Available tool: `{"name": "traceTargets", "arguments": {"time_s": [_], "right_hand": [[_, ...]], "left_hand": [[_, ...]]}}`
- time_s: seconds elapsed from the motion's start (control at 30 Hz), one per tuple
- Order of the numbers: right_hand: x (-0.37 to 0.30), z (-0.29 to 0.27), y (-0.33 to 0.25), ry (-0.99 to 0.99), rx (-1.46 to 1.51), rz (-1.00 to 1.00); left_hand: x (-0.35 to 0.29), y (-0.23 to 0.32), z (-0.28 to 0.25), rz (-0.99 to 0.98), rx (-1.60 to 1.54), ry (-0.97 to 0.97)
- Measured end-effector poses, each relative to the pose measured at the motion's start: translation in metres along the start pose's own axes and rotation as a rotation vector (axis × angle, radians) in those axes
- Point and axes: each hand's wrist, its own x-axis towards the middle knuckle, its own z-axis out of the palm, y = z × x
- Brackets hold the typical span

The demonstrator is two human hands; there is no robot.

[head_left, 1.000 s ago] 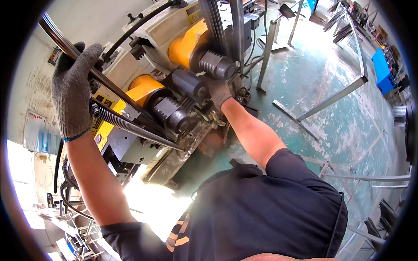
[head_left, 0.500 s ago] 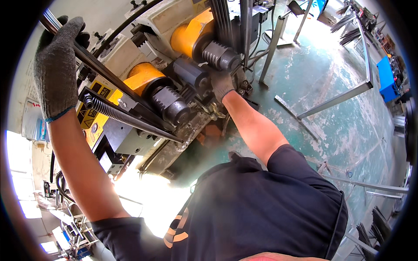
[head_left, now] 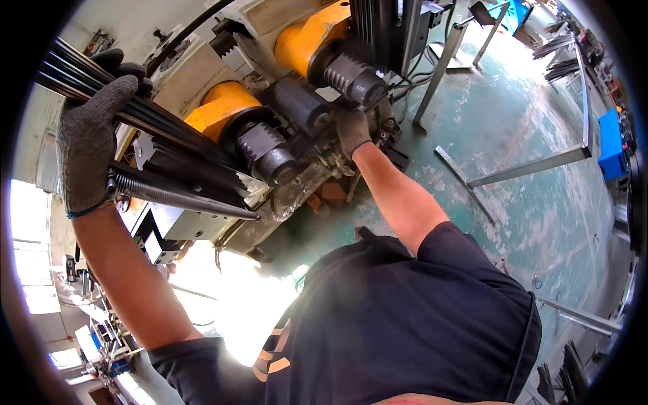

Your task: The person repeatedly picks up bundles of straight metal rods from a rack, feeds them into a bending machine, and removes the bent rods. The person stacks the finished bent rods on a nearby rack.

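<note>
My left hand (head_left: pixel 94 142), in a grey knit glove, is closed around a bundle of long dark metal bars (head_left: pixel 172 128). The bars slant down to the right into the machine. Below them, close to my left wrist, runs a coil spring (head_left: pixel 175 196). My right hand (head_left: pixel 352 129), gloved too, reaches into the machine beside a dark cylinder (head_left: pixel 297 104); its fingers are hidden, so what they touch cannot be seen. On either side of that cylinder stand threaded dark spindles (head_left: pixel 266 152) with yellow housings (head_left: pixel 223 108).
More upright dark bars (head_left: pixel 381 34) stand at the machine's far side. A metal frame (head_left: pixel 526 169) rests on the worn green floor (head_left: pixel 499 101) at right. Farther off are a blue box (head_left: pixel 611 145) and stacked bars (head_left: pixel 557 57). Strong glare lies below the machine at left.
My left hand has come lower with the bars, which now show spread apart. The spring lies farther left, nearer my left wrist. My right hand stays by the cylinder; the view has shifted slightly.
</note>
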Motion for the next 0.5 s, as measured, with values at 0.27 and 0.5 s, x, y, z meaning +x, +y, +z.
{"name": "traceTargets", "arguments": {"time_s": [0.27,0.5], "right_hand": [[-0.008,0.005,-0.013,-0.087,0.070,-0.019],[-0.007,-0.003,-0.019,-0.060,-0.039,-0.147]], "left_hand": [[-0.010,0.006,-0.006,-0.072,-0.033,-0.035],[-0.010,0.017,0.015,-0.117,-0.040,0.038]]}}
